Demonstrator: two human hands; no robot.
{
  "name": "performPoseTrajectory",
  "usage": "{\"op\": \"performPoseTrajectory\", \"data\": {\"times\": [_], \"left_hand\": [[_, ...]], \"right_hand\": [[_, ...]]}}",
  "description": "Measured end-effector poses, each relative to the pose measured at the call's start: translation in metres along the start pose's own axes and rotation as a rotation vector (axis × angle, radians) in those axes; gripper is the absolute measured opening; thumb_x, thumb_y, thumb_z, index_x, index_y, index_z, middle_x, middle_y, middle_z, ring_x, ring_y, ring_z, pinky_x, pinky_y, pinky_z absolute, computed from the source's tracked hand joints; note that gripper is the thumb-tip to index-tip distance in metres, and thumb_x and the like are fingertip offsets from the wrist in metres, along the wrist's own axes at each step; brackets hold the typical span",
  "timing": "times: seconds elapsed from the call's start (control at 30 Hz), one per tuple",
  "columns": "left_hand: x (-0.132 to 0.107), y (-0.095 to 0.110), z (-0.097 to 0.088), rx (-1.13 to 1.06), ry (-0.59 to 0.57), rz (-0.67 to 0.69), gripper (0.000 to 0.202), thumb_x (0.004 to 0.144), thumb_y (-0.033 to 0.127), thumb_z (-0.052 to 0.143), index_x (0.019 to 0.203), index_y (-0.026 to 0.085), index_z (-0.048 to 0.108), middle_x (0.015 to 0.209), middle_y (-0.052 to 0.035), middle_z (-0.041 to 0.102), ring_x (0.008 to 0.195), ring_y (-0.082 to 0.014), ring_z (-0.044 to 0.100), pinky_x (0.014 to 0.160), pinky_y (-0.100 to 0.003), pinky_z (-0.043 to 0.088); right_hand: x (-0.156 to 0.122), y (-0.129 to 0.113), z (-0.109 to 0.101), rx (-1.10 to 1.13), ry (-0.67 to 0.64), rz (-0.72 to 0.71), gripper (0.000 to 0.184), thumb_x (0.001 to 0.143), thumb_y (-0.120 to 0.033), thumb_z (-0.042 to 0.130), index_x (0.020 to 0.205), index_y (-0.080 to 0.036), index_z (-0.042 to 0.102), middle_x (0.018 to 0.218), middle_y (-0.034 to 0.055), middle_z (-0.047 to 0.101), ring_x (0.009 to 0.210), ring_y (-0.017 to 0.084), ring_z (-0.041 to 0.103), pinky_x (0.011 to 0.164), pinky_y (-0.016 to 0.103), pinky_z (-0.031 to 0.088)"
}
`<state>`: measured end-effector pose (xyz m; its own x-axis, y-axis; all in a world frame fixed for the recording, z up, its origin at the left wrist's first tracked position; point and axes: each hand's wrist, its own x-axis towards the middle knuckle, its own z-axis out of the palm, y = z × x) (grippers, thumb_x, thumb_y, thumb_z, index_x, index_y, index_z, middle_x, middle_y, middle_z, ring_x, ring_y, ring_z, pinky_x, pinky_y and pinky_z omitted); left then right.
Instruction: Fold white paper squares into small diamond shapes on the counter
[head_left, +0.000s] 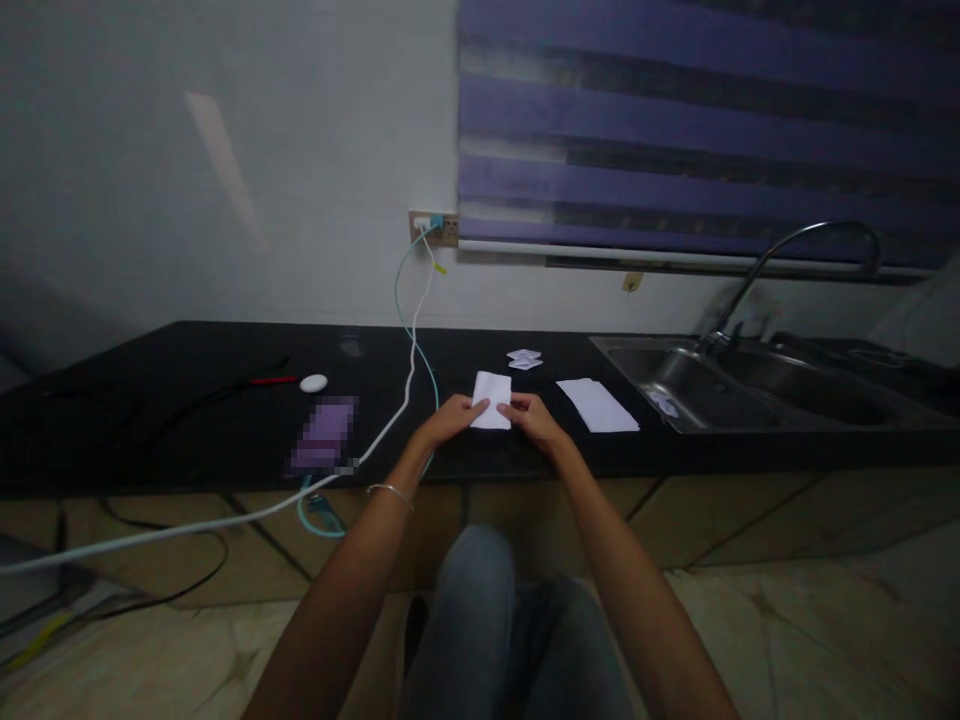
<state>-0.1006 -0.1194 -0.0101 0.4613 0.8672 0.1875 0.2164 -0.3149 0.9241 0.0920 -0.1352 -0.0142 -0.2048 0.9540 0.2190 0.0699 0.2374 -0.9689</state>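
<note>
A white sheet of paper [491, 388], seemingly folded, is held up between both hands over the black counter. My left hand [451, 418] grips its left edge, thumb on the front face and the other fingers behind. On the right edge, my right hand [531, 416] pinches it the same way, the thumb pointing inward. To the right lies a stack of white paper [598, 405]. Just beyond the held sheet rest small folded white paper pieces [524, 359]. The fingers behind the sheet are partly hidden.
A steel sink [675, 385] with a curved faucet [795, 232] is at right. Left on the counter [217, 350] are a white round object [313, 383], a red pen-like stick [274, 380] and a blurred purple item [324, 432]. A white cable [386, 425] crosses the counter's front edge.
</note>
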Motion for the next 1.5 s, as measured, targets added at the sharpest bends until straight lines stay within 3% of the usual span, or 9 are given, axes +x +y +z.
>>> {"op": "performPoseTrajectory", "data": {"times": [0.17,0.43,0.63,0.93,1.07,1.33,1.5], "left_hand": [[0.0,-0.003,0.002,0.017,0.028,-0.017,0.054,0.075,0.062,0.055,0.054,0.012,0.057,0.049,0.0016,0.047,0.047,-0.0084,0.037,0.044,-0.021,0.025],[-0.001,-0.004,0.0,0.028,-0.019,0.036,0.055,0.083,0.056,0.048,0.047,0.015,0.048,0.044,0.0029,0.037,0.043,-0.0069,0.027,0.042,-0.022,0.018],[-0.004,0.001,0.0,0.005,-0.077,0.029,0.046,0.08,0.049,0.059,0.051,0.013,0.054,0.046,0.0023,0.042,0.045,-0.0076,0.031,0.044,-0.022,0.021],[-0.003,0.0,0.001,-0.032,-0.03,0.024,0.053,0.087,0.054,0.044,0.056,0.014,0.056,0.05,0.0011,0.046,0.049,-0.0092,0.035,0.047,-0.022,0.027],[-0.002,-0.001,0.001,-0.038,-0.007,-0.007,0.051,0.088,0.053,0.046,0.056,0.014,0.057,0.05,0.0006,0.047,0.049,-0.0095,0.037,0.048,-0.023,0.027],[-0.002,0.002,0.002,-0.158,0.03,-0.028,0.051,0.088,0.054,0.047,0.063,0.012,0.062,0.053,-0.0025,0.055,0.054,-0.0124,0.047,0.052,-0.024,0.035],[0.002,-0.006,0.001,-0.11,0.021,-0.005,0.051,0.087,0.055,0.048,0.064,0.012,0.062,0.057,-0.0012,0.056,0.052,-0.0103,0.045,0.05,-0.021,0.033]], "right_hand": [[-0.004,-0.007,0.001,-0.032,0.007,0.017,0.035,0.062,-0.048,0.074,0.076,-0.015,0.069,0.064,0.0005,0.062,0.068,0.017,0.054,0.059,0.026,0.038],[-0.003,-0.004,-0.001,-0.02,0.014,0.008,0.037,0.061,-0.046,0.076,0.078,-0.014,0.069,0.066,0.0005,0.063,0.069,0.016,0.054,0.06,0.024,0.037],[-0.001,0.001,-0.001,0.037,0.022,0.019,0.037,0.062,-0.043,0.076,0.082,-0.013,0.07,0.069,0.0016,0.065,0.07,0.015,0.055,0.063,0.026,0.038],[0.006,0.018,-0.005,0.085,0.002,0.0,0.034,0.065,-0.043,0.073,0.08,-0.013,0.069,0.072,0.0024,0.065,0.07,0.014,0.054,0.064,0.025,0.038],[0.007,0.021,-0.006,0.075,-0.002,-0.009,0.033,0.066,-0.043,0.073,0.078,-0.013,0.069,0.07,0.0018,0.064,0.066,0.013,0.052,0.062,0.025,0.038],[0.001,0.008,-0.004,0.046,-0.021,0.023,0.033,0.064,-0.042,0.075,0.078,-0.013,0.069,0.067,0.002,0.064,0.07,0.016,0.054,0.061,0.025,0.037],[-0.003,-0.001,-0.003,-0.006,-0.062,0.043,0.028,0.064,-0.042,0.076,0.072,-0.016,0.068,0.062,0.0004,0.061,0.069,0.016,0.054,0.059,0.024,0.036]]}}
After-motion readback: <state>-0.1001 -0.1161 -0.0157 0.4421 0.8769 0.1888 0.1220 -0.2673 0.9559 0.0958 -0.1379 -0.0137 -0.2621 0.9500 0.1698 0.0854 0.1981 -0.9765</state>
